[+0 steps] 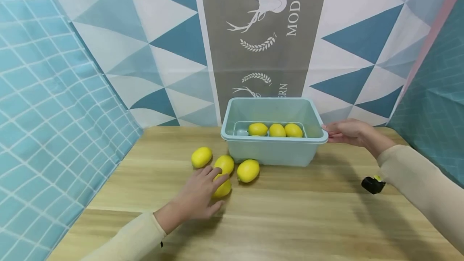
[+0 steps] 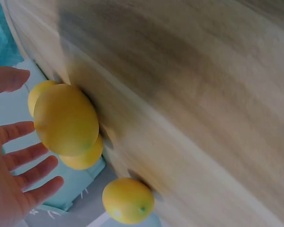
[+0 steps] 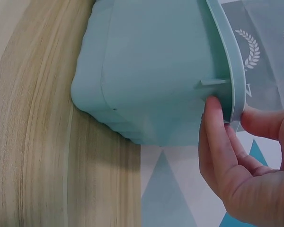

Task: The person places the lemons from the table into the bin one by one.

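My left hand (image 1: 197, 194) reaches over the nearest lemon (image 1: 223, 188), thumb and fingers spread. In the left wrist view that lemon (image 2: 66, 119) lies just beyond the relaxed fingers (image 2: 27, 156); whether they touch it I cannot tell. Three more lemons lie close by: one at the left (image 1: 201, 157), one behind (image 1: 224, 164), one at the right (image 1: 248, 170). My right hand (image 1: 349, 131) pinches the right rim of a light blue plastic bin (image 1: 272, 152), thumb outside and fingers under the lip in the right wrist view. Several lemons (image 1: 277, 130) sit inside the bin.
The bin stands at the back of the wooden table (image 1: 282, 220), close to a patterned wall covering (image 1: 174, 51). Blue tile-patterned cloth (image 1: 54, 112) hangs along the left side. A small black object (image 1: 373, 185) is beside the right sleeve.
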The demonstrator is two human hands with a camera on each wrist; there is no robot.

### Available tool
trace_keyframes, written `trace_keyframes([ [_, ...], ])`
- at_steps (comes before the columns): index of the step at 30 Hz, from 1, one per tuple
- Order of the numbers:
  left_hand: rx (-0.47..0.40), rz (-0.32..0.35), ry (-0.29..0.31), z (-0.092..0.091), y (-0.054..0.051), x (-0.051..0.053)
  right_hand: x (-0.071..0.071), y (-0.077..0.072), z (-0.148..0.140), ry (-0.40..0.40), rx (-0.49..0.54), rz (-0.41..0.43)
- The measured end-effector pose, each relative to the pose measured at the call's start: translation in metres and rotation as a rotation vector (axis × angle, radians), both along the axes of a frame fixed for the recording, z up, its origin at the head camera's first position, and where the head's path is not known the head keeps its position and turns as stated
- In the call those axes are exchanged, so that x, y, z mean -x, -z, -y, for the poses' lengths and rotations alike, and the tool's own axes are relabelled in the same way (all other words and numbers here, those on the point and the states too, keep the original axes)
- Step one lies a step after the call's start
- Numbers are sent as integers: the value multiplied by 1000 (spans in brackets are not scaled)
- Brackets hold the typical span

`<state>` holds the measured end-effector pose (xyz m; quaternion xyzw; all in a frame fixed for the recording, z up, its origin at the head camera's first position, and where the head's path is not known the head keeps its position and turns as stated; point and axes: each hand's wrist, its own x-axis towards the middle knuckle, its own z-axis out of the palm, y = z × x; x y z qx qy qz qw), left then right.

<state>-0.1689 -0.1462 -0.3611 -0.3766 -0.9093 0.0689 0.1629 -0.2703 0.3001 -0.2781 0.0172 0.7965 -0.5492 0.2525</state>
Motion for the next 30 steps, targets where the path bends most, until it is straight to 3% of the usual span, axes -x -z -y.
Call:
trace_keyframes([
  [5,15,-11,-9,-5,4,4,0,-4,-2,31,102,50],
  [11,37,38,-69,-6,7,3,-2,-1,-2,56,238,134],
  [17,30,70,-91,-7,9,3,-1,0,-2,60,250,147],
  [24,24,130,-101,-10,12,6,2,-3,-1,40,198,138],
  [30,30,183,-115,-14,15,5,2,-4,-1,81,239,198],
])
